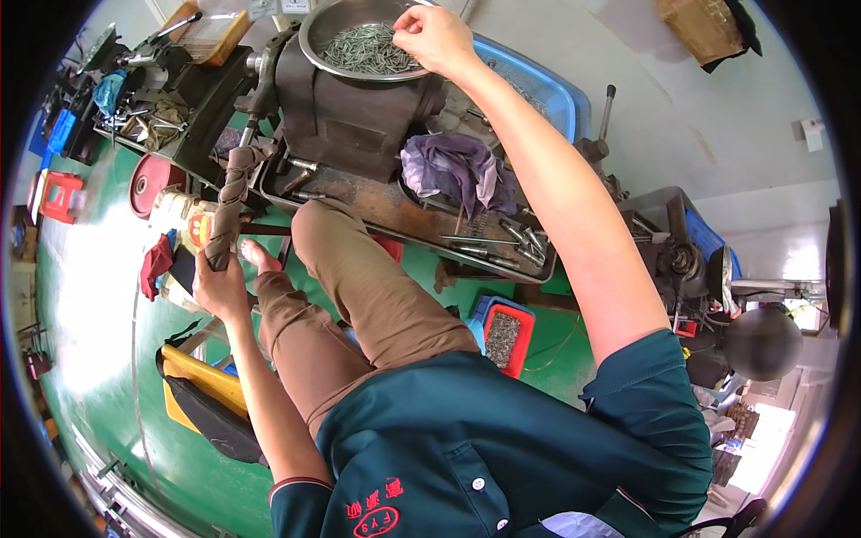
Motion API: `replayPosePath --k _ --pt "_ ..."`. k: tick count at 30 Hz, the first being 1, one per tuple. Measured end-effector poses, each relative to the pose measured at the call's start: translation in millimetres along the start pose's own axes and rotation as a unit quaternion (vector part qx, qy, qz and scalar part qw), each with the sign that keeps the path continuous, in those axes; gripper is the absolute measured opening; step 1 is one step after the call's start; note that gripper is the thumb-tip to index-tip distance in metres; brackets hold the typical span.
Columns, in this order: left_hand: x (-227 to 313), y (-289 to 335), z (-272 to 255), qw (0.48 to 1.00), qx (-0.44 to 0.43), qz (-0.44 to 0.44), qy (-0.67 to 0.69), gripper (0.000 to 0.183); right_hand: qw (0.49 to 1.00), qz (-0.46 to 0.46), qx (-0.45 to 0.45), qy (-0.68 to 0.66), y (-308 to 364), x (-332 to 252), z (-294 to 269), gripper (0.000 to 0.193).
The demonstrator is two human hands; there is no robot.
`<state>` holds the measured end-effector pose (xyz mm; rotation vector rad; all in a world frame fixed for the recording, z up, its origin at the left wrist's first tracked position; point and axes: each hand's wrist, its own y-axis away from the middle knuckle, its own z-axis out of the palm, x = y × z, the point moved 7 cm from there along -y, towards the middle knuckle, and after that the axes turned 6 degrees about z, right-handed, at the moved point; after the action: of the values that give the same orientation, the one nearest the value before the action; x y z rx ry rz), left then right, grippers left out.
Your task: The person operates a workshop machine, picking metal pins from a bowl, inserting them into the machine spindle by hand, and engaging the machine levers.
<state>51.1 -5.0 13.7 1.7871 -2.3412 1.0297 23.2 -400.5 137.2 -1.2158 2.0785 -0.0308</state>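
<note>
My right hand [436, 38] is over the right rim of a round steel bowl [314, 56], its fingertips pinched together. Whatever they may hold is too small to make out. Inside the bowl lies a heap of small, slim metal pins [366, 50]. The bowl sits on top of a dark machine housing [336, 121]. Lower on the left, my left hand [221, 285] is closed around the end of a long lever [235, 188] wrapped in brown cloth strips. The lever runs up to a metal shaft beside the machine.
A blue plastic tray [574, 94] stands behind my right forearm. On the machine's tray lie a purple rag [453, 170] and several metal tools [529, 242]. A red bin [518, 354] of small metal parts is on the green floor, and a yellow-and-black seat [202, 394] is left of my legs.
</note>
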Motion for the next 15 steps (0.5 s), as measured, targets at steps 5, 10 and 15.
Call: replayPosePath --k 5,10,15 --pt "-2.5 0.4 1.2 1.000 0.013 0.004 0.002 0.026 1.000 0.012 -0.005 0.004 1.1 -2.3 -2.2 0.015" --pt "-4.5 -0.1 2.6 1.000 -0.011 -0.009 -0.026 0.030 1.000 0.002 -0.010 -0.006 2.2 -6.9 -3.9 0.015" --pt "-2.9 0.2 2.6 1.000 -0.014 -0.012 -0.023 0.029 1.000 0.015 -0.015 -0.017 3.2 -4.9 -4.2 0.015"
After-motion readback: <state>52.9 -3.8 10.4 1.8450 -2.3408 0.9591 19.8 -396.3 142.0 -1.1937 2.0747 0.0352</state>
